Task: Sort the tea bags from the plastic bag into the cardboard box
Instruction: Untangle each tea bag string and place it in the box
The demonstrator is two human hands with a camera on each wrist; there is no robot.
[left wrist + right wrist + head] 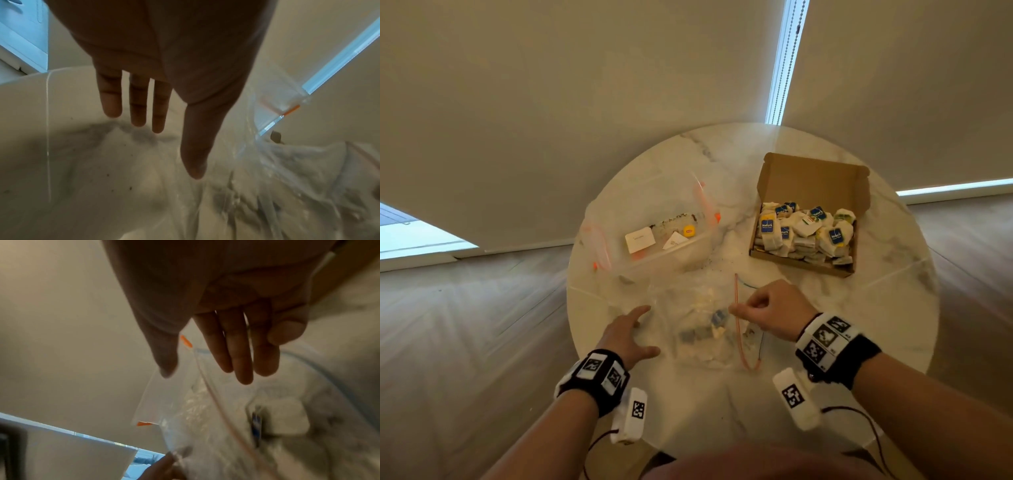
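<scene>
I find my right hand (767, 310) pinching the orange-striped mouth of the clear plastic zip bag (698, 329). My left hand (631, 334) lies open at its far side. The remaining white paper tea bags (284, 417) lie just left of the right-hand grip; the brown cardboard box (812, 178) stands beyond, right.

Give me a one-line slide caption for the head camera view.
Right hand pinches the plastic bag mouth, left hand open beside it; cardboard box holds tea bags.
</scene>
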